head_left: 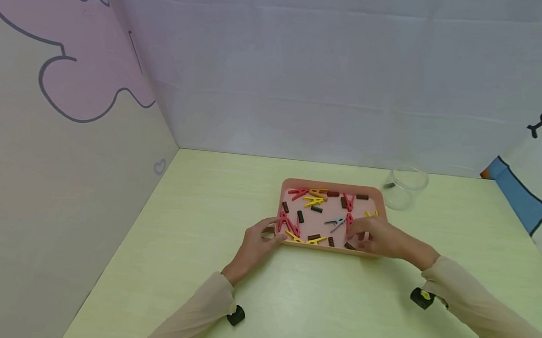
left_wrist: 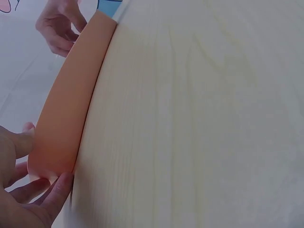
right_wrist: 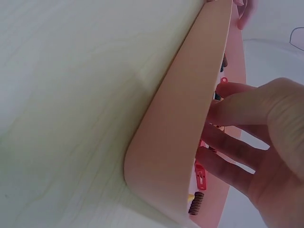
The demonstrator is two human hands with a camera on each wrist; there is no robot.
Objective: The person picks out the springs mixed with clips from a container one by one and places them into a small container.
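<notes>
A shallow orange-pink tray (head_left: 311,221) holds red, yellow and grey-blue clothespins and several small dark ribbed pieces. My left hand (head_left: 259,241) grips the tray's near left corner, thumb at the front wall and fingers around the side. Inside the tray's right part, my right hand (head_left: 374,236) reaches down with bent fingers beside a red clothespin (head_left: 350,222). A grey-blue clothespin (head_left: 338,222) lies just left of these fingers. In the right wrist view the tray wall hides the fingertips, and I cannot tell whether they pinch anything. A brown ribbed piece (right_wrist: 196,203) lies near that hand.
Behind the tray's right end stands a clear round container (head_left: 404,187) with a dark piece in it. The pale wooden table (head_left: 310,302) runs back to a white wall (head_left: 302,79). A side wall with printed drawings (head_left: 97,81) borders the left.
</notes>
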